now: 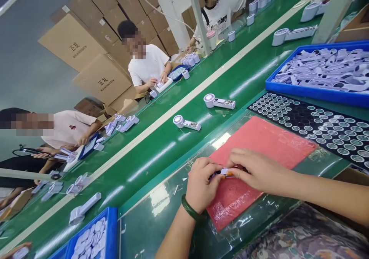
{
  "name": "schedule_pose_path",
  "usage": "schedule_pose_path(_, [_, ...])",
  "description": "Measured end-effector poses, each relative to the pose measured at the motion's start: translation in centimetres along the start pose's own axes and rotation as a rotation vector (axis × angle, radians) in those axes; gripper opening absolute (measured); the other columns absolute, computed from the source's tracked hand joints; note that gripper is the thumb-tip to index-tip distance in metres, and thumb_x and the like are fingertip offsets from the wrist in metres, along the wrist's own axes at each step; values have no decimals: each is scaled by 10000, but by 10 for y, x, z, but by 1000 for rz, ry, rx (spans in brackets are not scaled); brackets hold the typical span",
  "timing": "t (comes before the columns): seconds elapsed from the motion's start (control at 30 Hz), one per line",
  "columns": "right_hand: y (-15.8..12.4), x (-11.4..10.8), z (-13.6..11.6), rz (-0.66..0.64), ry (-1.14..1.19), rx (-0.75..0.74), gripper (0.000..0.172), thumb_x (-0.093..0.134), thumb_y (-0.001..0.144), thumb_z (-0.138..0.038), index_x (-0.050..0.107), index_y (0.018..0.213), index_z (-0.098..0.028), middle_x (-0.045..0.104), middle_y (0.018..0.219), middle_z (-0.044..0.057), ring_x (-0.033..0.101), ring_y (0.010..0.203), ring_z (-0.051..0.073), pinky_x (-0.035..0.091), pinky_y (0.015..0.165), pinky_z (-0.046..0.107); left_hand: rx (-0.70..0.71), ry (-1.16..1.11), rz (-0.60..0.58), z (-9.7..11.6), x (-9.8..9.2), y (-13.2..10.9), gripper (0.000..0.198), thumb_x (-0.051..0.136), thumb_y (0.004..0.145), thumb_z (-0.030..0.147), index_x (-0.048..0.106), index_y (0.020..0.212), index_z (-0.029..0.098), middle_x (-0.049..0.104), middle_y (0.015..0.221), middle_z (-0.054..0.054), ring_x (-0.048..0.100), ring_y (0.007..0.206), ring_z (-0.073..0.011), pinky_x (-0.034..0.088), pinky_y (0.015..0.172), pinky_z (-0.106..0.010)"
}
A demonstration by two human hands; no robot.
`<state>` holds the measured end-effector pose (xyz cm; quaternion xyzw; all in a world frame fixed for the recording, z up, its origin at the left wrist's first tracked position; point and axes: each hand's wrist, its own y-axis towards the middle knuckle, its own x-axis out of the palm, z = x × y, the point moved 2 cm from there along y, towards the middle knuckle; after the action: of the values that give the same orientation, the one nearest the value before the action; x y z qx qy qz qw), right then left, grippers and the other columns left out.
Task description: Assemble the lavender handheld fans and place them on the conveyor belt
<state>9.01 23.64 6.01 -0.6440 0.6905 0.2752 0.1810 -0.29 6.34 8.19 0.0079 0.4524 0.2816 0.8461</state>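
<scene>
Fingers (212, 169) pinch 1 part (223, 171) over red sheet (271, 139).

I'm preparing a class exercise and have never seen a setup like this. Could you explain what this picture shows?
There is no robot here: a person works with bare hands, seen by a camera worn on their head, looking forward and down. The left hand, below a dark green bangle, and the right hand pinch a small pale part, mostly hidden by fingers, above a red sheet. Nearby lie a black sheet of round pieces and a blue tray of pale parts. Co-workers sit across the long green surface.
</scene>
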Motion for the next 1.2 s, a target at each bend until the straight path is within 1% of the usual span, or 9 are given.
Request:
schedule_pose_path(0.17, [-3,9,9,-25,274,57,214,529,984,-411,607,958,-213,613,1032,39,572,976,191,458,864,341,41,-16,-14,3,-3,-2,179,717,877,141,715,1026,240,681,1006,-4,594,1079,-180,460,1037,-375])
schedule_pose_path(0.23, [-8,9,8,-78,251,83,193,565,958,-398,608,1020,-220,621,1083,40,569,1019,206,461,896,365,57,8,-36,9,-5,-8,169,737,868,168,711,1017,244,677,1039,-4,595,1109,-190,427,1121,-426])
schedule_pose_path(0.3, [-15,10,5,-125,174,81,271,608,934,-411,602,1143,-239,618,1169,45,551,1090,235,448,944,408,35,64,-48,15,-6,-16,177,748,866,205,704,1031,253,665,1112,-12,585,1157,-210,416,1147,-460])
schedule_pose_path(0.4, [-25,14,0,-130,63,-2,359,567,965,-390,563,1300,-262,593,1278,61,514,1179,270,400,1023,485,-6,157,-69,25,0,-29,258,689,904,211,651,1157,248,649,1207,-23,564,1206,-228,411,1159,-493])
schedule_pose_path(0.57, [-30,22,-2,-100,-57,-113,308,448,1015,-298,578,1280,-213,608,1223,101,519,1122,286,410,992,524,-14,320,-63,32,12,-38,226,549,953,186,607,1171,200,639,1223,-53,521,1251,-277,415,1126,-556])
schedule_pose_path(0.73, [-30,23,1,-104,-65,-136,342,486,1033,-392,548,1320,-216,602,1225,87,522,1126,270,430,989,496,27,286,-160,30,7,-31,280,640,944,305,589,1199,201,644,1226,-46,538,1225,-265,424,1121,-497])
schedule_pose_path(0.97, [-26,28,4,-65,-131,-152,293,473,1027,-309,595,1249,-162,614,1171,105,524,1095,279,434,984,500,20,324,-172,31,8,-22,204,643,901,163,614,1103,173,668,1106,-50,589,1073,-233,467,976,-426])
schedule_pose_path(1.1, [-23,23,6,-86,-74,-108,286,486,1013,-339,625,1207,-182,639,1135,98,560,1064,270,460,955,481,12,314,-191,29,6,-19,255,700,876,183,627,1120,185,673,1094,-35,578,1109,-223,448,1049,-416])
schedule_pose_path(1.2, [-27,17,10,-101,-13,-135,359,507,985,-350,595,1297,-197,610,1262,106,543,1162,273,450,1015,474,-15,376,-209,30,4,-21,403,790,810,227,624,1178,212,659,1158,-30,535,1206,-248,382,1153,-461])
